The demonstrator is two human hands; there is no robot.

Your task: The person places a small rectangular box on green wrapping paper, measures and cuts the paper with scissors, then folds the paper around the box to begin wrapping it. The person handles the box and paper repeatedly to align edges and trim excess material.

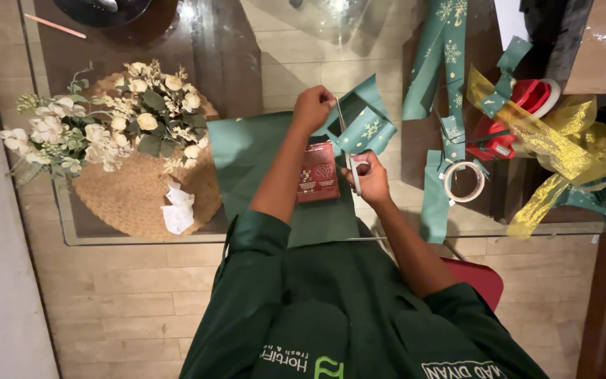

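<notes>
— How are the hands placed?

— Both forearms reach forward over the near edge of the glass-topped table. The left hand is closed in a fist, pinching the edge of a sheet of dark green wrapping paper and lifting a flap of it. The right hand has its fingers curled through the handles of a pair of silver scissors, whose blades point away from the person, up into the paper.

— And the paper?

— It lies flat near the table's near edge, spilling over it. The lifted flap shows a pale snowflake print. A small red box rests on the sheet, between the two wrists.

— What else is around?

— Toward the left edge, a bouquet of white and cream artificial flowers sits on a round woven mat, with a crumpled white paper beside it. On the right lie more green offcuts, a roll of clear tape, a red tape dispenser and a tangle of gold mesh ribbon. Nothing blocks the hands.
</notes>
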